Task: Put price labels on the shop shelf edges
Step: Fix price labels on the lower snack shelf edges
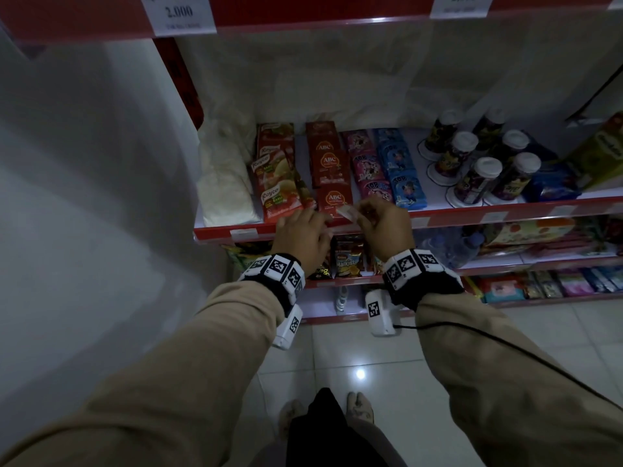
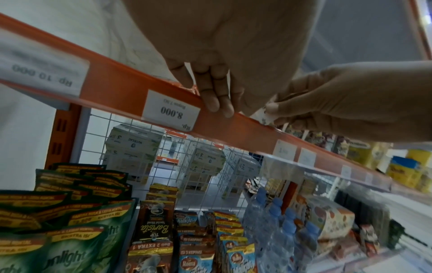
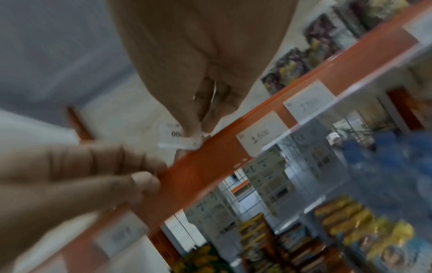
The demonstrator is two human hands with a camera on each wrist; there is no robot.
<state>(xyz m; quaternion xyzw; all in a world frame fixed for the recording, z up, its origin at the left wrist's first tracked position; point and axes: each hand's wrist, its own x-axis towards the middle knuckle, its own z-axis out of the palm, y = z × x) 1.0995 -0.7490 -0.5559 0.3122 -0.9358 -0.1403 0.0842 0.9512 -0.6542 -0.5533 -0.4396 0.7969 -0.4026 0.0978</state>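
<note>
Fingers (image 2: pixel 216 99) of your left hand (image 1: pixel 301 234) press the shelf edge (image 2: pixel 121 92); your right hand (image 1: pixel 384 221) pinches a price label (image 3: pixel 180 140), its digits legible only in the right wrist view.

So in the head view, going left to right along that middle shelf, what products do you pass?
White bags → Royco packets → ABC sachets → pink Top packs → blue Top packs → white-lidded cups.

The head view is dim and bluish, with deep shadow over the left wall (image 1: pixel 84 163) and one small glare spot on the floor tiles (image 1: pixel 360 374) near the feet. Shelf lines bow toward the edges. The left wrist view is brighter and mostly sharp; the right wrist view is heavily motion-blurred throughout.
</note>
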